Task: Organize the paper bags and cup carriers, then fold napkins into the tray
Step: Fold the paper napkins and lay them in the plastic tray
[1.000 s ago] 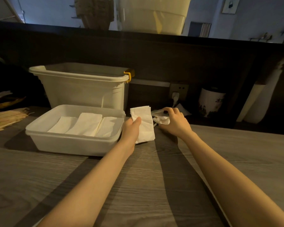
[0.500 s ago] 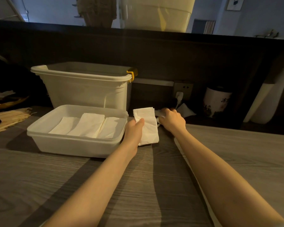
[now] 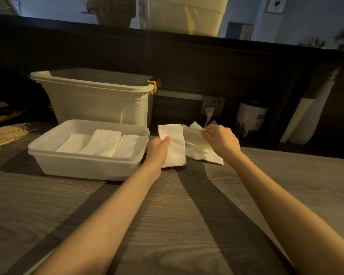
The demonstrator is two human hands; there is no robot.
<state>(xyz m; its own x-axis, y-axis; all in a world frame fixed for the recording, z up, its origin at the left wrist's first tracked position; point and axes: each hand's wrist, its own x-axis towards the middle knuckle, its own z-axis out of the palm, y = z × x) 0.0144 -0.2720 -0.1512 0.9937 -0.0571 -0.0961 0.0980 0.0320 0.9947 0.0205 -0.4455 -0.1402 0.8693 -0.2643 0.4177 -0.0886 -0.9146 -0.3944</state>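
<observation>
Right of the tray (image 3: 87, 167), mid-frame, my left hand (image 3: 157, 151) pinches a folded napkin (image 3: 174, 144) lying on the counter (image 3: 167, 215), long axis pointing up-frame. My right hand (image 3: 220, 141) pinches the top edge of a loose napkin (image 3: 197, 147) just right of it. The tray sits left of the left hand, the nearer one, and already holds three folded napkins (image 3: 101, 142).

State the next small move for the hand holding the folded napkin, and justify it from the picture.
Probably the left hand should carry its folded napkin left into the tray: three napkins already lie there, with space left. The right hand pinches another napkin.
</observation>
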